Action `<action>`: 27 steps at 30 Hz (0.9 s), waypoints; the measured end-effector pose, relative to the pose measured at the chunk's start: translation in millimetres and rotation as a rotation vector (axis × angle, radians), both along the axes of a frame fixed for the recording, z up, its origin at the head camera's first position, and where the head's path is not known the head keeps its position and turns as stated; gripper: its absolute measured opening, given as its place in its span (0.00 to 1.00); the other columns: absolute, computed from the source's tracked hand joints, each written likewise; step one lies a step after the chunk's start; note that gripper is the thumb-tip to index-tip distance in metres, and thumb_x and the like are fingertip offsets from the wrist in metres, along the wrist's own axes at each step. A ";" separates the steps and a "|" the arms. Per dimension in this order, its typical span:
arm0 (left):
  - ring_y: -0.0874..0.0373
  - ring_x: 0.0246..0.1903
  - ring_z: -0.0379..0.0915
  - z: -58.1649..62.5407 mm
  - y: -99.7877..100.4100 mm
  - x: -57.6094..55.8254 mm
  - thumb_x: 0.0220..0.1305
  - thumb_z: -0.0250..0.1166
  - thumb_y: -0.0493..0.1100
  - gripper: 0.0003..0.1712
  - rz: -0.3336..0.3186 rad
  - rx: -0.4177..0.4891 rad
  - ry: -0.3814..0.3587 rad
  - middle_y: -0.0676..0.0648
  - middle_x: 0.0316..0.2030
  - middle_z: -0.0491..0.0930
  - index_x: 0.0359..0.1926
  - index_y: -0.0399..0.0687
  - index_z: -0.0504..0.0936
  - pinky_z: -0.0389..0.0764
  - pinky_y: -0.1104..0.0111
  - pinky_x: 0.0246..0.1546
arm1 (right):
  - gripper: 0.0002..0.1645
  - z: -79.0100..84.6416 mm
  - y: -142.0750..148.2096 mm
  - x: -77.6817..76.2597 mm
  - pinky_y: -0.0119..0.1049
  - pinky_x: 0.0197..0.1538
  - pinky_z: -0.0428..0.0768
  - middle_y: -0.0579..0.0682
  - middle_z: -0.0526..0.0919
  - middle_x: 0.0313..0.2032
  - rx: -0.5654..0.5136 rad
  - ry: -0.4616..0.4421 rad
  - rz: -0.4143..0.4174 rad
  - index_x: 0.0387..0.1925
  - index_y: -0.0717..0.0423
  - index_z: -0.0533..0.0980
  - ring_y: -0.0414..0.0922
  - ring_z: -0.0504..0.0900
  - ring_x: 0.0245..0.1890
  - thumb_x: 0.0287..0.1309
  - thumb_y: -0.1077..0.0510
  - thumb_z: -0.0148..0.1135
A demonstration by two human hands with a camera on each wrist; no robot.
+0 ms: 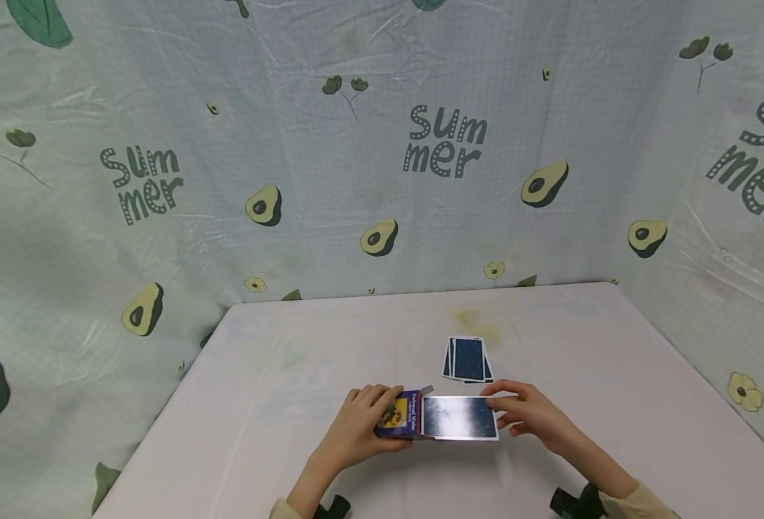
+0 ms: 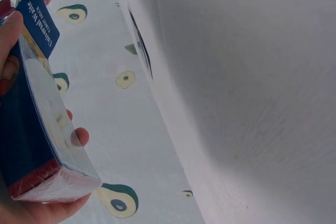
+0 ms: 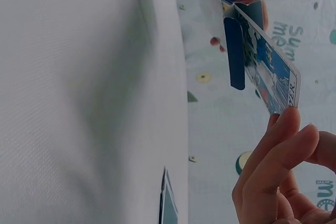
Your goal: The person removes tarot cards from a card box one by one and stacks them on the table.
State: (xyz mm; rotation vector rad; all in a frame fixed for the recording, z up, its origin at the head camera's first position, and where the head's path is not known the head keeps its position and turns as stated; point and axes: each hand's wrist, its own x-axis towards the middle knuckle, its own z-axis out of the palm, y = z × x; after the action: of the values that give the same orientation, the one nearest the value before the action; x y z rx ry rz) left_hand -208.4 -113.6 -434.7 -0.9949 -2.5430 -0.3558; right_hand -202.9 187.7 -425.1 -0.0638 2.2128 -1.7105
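Note:
My left hand (image 1: 364, 425) grips a tarot deck box (image 1: 411, 414) around its closed end, thumb on the near side and fingers on the far side. Out of the box's open right end sticks a tarot card (image 1: 460, 419), its dark blue back facing up. In the right wrist view the card's picture side (image 3: 275, 72) shows beside the loose blue flap (image 3: 235, 53). My right hand (image 1: 530, 417) pinches the outer end of the card with its fingertips. How many cards lie inside the box is hidden.
Beyond the hands, a small loose pile of blue-backed cards (image 1: 469, 359) lies on the white-covered table (image 1: 330, 346). A printed cloth wall (image 1: 317, 158) rises behind the table and along both sides.

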 end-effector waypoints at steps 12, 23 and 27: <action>0.61 0.45 0.69 -1.3 -1.2 -1.9 0.39 0.68 0.66 0.46 0.007 0.011 -0.013 0.54 0.46 0.75 0.59 0.53 0.68 0.68 0.64 0.44 | 0.25 -0.6 8.9 -1.3 0.31 0.26 0.73 0.45 0.77 0.30 0.023 -0.010 -0.047 0.49 0.62 0.71 0.41 0.79 0.25 0.56 0.48 0.57; 0.61 0.45 0.69 -0.3 -1.4 -3.4 0.39 0.68 0.65 0.45 0.016 0.010 -0.036 0.53 0.47 0.74 0.59 0.53 0.68 0.68 0.63 0.45 | 0.26 1.9 16.3 -3.5 0.31 0.26 0.74 0.44 0.80 0.30 0.059 -0.054 -0.189 0.51 0.62 0.70 0.42 0.80 0.26 0.57 0.49 0.56; 0.61 0.46 0.69 -0.3 -1.0 -3.7 0.39 0.69 0.65 0.45 0.019 0.012 -0.046 0.53 0.47 0.74 0.59 0.54 0.68 0.68 0.63 0.45 | 0.25 0.3 19.2 -5.9 0.31 0.26 0.74 0.46 0.81 0.33 0.043 -0.064 -0.221 0.52 0.62 0.69 0.43 0.81 0.27 0.58 0.50 0.55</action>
State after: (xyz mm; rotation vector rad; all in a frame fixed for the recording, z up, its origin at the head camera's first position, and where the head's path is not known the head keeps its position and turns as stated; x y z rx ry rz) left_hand -212.1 -114.6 -435.0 -0.9676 -2.5868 -0.3925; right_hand -208.8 207.0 -424.9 0.2513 2.2798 -1.7475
